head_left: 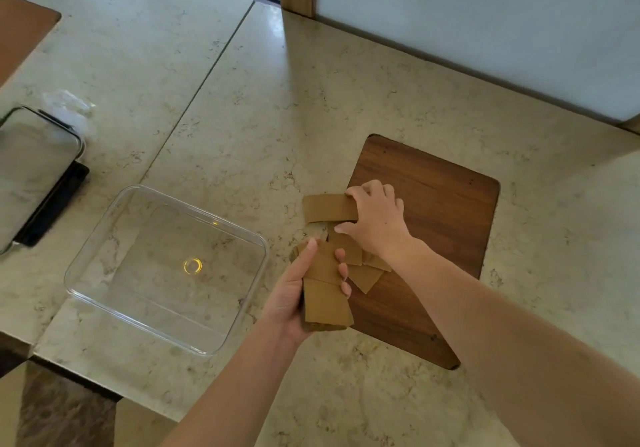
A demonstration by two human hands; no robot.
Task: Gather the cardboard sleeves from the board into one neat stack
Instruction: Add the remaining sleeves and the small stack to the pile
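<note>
1. Left hand grips a stack of sleeves at the board near its left edge, frame centre.
2. Right hand pinches one sleeve overhanging that edge.
3. Loose sleeves lie between them.
4. Clear tray sits left, bare counter above.

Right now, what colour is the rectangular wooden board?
Dark reddish-brown with wood grain, the rectangular wooden board; head view.

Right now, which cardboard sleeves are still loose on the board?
The few sleeves fanned under the right wrist; the others are gripped in the left hand or right hand.
</note>
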